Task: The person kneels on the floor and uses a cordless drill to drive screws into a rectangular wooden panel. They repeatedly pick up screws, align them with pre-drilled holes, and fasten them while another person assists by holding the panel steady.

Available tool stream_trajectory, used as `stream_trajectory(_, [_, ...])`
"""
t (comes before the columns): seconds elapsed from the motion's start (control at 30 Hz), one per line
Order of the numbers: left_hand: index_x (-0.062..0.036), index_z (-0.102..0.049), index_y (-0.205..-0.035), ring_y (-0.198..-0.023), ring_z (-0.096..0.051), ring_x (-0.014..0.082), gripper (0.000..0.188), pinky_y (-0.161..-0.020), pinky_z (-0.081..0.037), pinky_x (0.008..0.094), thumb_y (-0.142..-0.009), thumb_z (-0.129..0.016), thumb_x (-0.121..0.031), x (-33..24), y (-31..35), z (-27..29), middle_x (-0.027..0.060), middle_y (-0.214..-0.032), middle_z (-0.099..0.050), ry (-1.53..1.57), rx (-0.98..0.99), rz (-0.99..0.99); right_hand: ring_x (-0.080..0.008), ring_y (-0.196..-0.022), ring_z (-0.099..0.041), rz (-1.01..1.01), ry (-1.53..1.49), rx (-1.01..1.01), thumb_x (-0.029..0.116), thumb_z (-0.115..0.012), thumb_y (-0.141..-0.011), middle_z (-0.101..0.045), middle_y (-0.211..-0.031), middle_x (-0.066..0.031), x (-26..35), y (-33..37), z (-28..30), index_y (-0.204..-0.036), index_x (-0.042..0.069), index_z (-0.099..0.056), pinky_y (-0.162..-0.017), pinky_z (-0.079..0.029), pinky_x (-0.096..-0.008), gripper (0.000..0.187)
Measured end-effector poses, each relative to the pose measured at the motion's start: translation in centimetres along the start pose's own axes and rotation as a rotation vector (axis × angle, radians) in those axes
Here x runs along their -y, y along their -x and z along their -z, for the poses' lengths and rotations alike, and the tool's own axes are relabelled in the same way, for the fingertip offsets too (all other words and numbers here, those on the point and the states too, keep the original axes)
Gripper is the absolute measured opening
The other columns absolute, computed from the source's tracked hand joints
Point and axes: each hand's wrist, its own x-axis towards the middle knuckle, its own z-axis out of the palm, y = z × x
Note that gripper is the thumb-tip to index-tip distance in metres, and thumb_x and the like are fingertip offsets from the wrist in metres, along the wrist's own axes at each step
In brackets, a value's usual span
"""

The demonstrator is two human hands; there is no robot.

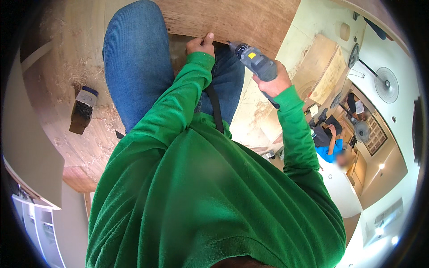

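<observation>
place: carpentry workshop | signs: plywood sheets [232,18] and more boards [321,67] leaning at a wall, wood shavings [76,71] on the surface (quite many), cordless drill [255,62], wall fans [386,84]

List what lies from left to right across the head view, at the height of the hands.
Small box with a dark lid on the sawdust-strewn board → blue-jeaned knee → left hand on the plywood edge → power drill → right hand gripping it → standing fan.

Loose green long-sleeved top, ribbed cuffs, blue jeans, dark strap across the front
</observation>
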Motion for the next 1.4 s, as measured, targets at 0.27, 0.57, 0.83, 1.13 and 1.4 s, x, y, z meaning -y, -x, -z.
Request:
stream_trajectory(0.27, [0.0053, -0.079, -0.088, -0.062, -0.066, 0.0205, 0.046, -0.061, -0.053, 0.0371, -0.094, -0.082, -0.040, -0.5, 0.2, 0.5, 0.0129, -0.073, -0.074, -0.152, -0.005, 0.016, -0.0430, -0.089, -0.075, 0.090, 0.097, 0.048, 0.022, -0.080, -0.078, -0.075, -0.091, -0.0260, -1.6, -2.7, 0.9, -0.098, -0.001, -0.073, -0.080, -0.059, -0.0453, 0.032])
stream_trajectory(0.57, [0.0063, -0.076, -0.087, -0.068, -0.066, 0.0383, 0.046, -0.070, -0.052, 0.0466, -0.092, -0.083, -0.039, -1.2, 0.9, 0.4, 0.0270, -0.076, -0.070, 0.063, -0.038, 0.020, -0.0443, -0.093, -0.074, 0.015, 0.042, 0.073, 0.021, -0.078, -0.069, -0.076, -0.091, -0.0224, -0.4, -1.5, -0.4, -0.113, 0.010, -0.073, -0.082, -0.059, -0.0472, 0.045])
stream_trajectory(0.83, [0.0058, -0.079, -0.085, -0.066, -0.068, 0.0319, 0.048, -0.070, -0.054, 0.0443, -0.091, -0.083, -0.041, 0.0, -0.4, 0.5, 0.0227, -0.074, -0.072, -0.145, -0.034, -0.050, -0.0455, -0.096, -0.073, -0.066, 0.090, 0.019, 0.029, -0.079, -0.072, -0.076, -0.094, -0.0227, 0.1, -1.4, -0.9, -0.108, 0.011, -0.076, -0.084, -0.059, -0.0493, 0.040])
stream_trajectory(1.13, [0.0018, -0.077, -0.079, -0.053, -0.059, 0.0162, 0.039, -0.049, -0.047, 0.0340, -0.092, -0.085, -0.034, -1.3, -1.5, 1.0, 0.0083, -0.069, -0.071, 0.036, 0.076, 0.075, -0.0420, -0.095, -0.075, 0.030, 0.034, -0.048, 0.030, -0.084, -0.074, -0.076, -0.095, -0.0243, -2.6, -1.3, -1.2, -0.108, 0.005, -0.075, -0.085, -0.059, -0.0453, 0.043])
stream_trajectory(1.4, [-0.0023, -0.075, -0.080, -0.053, -0.057, 0.0144, 0.040, -0.049, -0.046, 0.0344, -0.088, -0.088, -0.039, -3.4, 0.6, 1.5, 0.0051, -0.069, -0.068, -0.138, 0.374, 0.190, -0.0118, -0.059, -0.063, -0.006, -0.887, -0.243, 0.006, -0.080, -0.086, -0.071, -0.078, -0.0037, -8.3, 2.5, -10.0, -0.103, 0.000, -0.073, -0.055, -0.051, -0.0304, 0.019])
